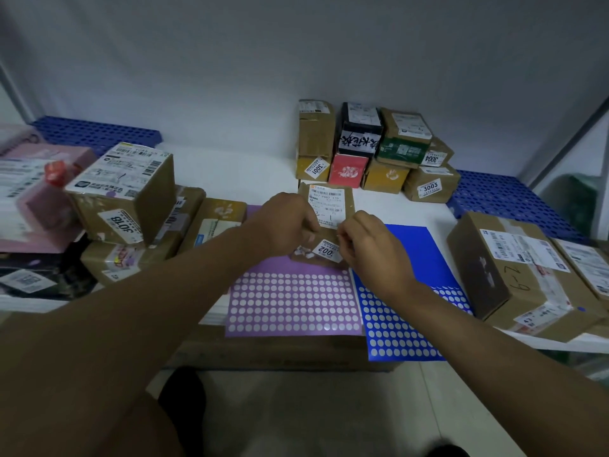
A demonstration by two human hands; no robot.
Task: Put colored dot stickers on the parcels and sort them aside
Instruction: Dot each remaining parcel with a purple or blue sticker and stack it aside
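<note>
White bench below, both arms reach forward; the left hand grips a small brown cardboard parcel above purple and blue sticker sheets, right hand fingers pinched at its label.

Counts: parcels, sticker sheets, mats, hands.

Two hands, left and right, on one small held parcel. Two dot-sticker sheets: one purple, one blue. Back stack about nine boxes, exact count unclear. Two boxes at right. Left pile roughly five brown boxes plus pink packages, overlap blocks firm count. Two blue perforated mats.
</note>
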